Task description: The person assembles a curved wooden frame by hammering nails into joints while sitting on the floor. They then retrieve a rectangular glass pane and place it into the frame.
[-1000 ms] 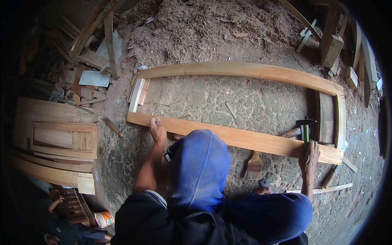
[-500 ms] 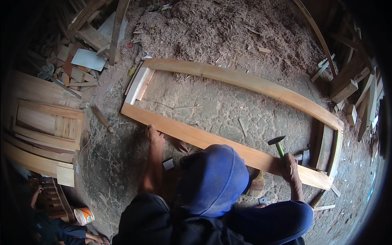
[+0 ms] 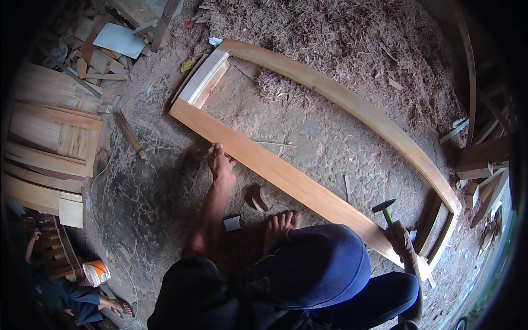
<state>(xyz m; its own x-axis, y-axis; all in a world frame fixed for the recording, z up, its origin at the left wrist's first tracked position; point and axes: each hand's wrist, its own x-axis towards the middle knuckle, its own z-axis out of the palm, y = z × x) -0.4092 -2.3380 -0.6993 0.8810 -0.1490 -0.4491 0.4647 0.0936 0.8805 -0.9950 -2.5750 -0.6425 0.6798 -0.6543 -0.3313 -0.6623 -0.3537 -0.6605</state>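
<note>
A long wooden frame (image 3: 286,180) with a straight near board and a curved far board lies slanting across the floor. My left hand (image 3: 221,165) is at the near board's outer edge, toward the left end, its fingers closed on that edge. Near the right end, my right hand (image 3: 402,242) is wrapped round the green handle of a hammer (image 3: 384,205). The hammer's dark head stands just beyond the board, over the frame's opening. The frame's short left end piece (image 3: 203,80) is paler. Blue cloth hides the floor below the board's right half.
Wood shavings (image 3: 330,49) heap behind the frame. A brush-like bundle (image 3: 130,135), panelled boards (image 3: 49,132) and offcuts (image 3: 99,60) lie left. My bare foot (image 3: 283,223) stands near the board. Timber (image 3: 484,154) is stacked right. Another person's foot (image 3: 118,306) shows lower left by a bucket (image 3: 96,273).
The view has shifted and turned, so the frame slants more steeply and its left end sits higher. My foot has come into sight. Both hands keep their holds, and the hammer stays raised.
</note>
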